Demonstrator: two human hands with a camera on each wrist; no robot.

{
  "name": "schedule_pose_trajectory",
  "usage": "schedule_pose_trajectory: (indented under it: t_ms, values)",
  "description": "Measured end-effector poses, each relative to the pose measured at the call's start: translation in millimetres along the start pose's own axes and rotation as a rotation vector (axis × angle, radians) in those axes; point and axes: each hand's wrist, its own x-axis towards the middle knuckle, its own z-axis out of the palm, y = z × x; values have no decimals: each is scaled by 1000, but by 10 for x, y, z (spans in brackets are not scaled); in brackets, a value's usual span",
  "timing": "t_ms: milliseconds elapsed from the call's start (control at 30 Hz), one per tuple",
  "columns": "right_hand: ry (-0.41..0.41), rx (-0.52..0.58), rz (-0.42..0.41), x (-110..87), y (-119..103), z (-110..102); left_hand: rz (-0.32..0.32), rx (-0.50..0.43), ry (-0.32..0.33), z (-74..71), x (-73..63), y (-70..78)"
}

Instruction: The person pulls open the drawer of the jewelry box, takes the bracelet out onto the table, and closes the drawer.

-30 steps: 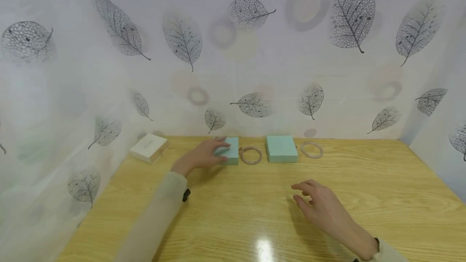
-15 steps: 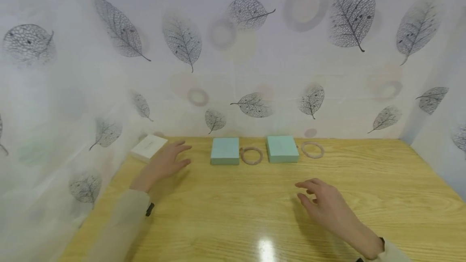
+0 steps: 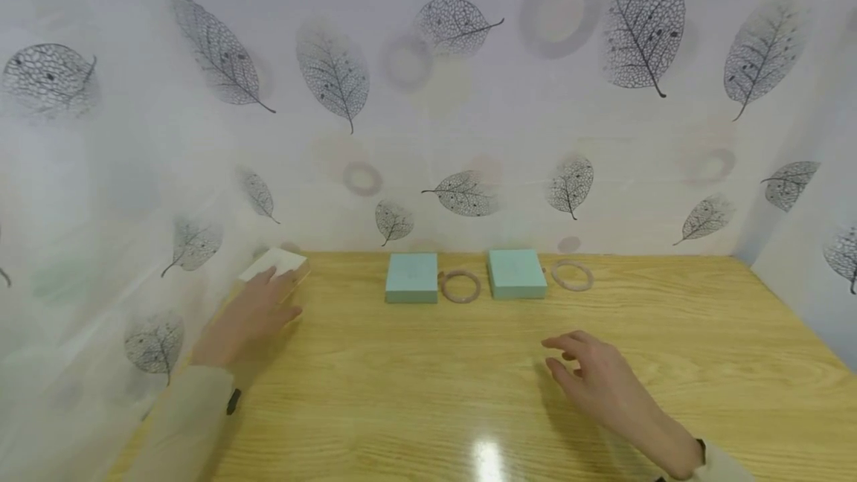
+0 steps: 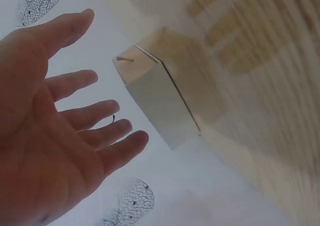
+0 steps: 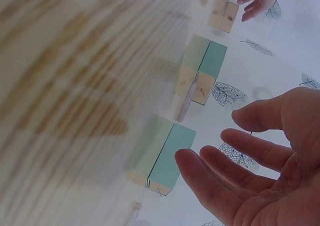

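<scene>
At the table's back left corner lies a white box [image 3: 292,259], partly hidden by my left hand [image 3: 251,318]. That hand hovers over its near side with fingers spread; in the left wrist view a gap shows between the fingertips and the white box [image 4: 165,108]. My right hand [image 3: 602,381] floats above the right half of the table, fingers loosely bent, holding nothing. Two mint-green boxes, one left [image 3: 411,277] and one right [image 3: 517,274], lie along the back. A pale pinkish bangle [image 3: 460,300] lies just right of the first, and another bangle [image 3: 574,288] right of the second.
The wood-grain table [image 3: 402,393] meets a pale leaf-printed curtain [image 3: 469,125] at its back edge. The curtain also closes in the left and right sides.
My left hand has moved left, from the left mint-green box to the white box, leaving that green box fully visible. The boxes, the bangles and my right hand stay about where they were.
</scene>
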Motion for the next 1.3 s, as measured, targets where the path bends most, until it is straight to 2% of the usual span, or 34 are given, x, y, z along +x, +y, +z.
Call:
schedule_pose_trajectory:
  t_ms: [167, 500, 900, 1133, 1300]
  values:
    - [-6, 8, 4, 0, 0, -3, -65, -38, -77, 9, -55, -15]
    - [34, -6, -41, -15, 9, 11, -67, -46, -101, 17, -124, 49]
    - [40, -7, -37, -21, 11, 10, -30, 31, -124, -22, -269, 348]
    - [45, -17, -39, -23, 19, 21, 21, 75, -103, 27, -371, 482]
    - [45, -16, -40, -24, 24, 26, 29, 92, -112, 60, -455, 588]
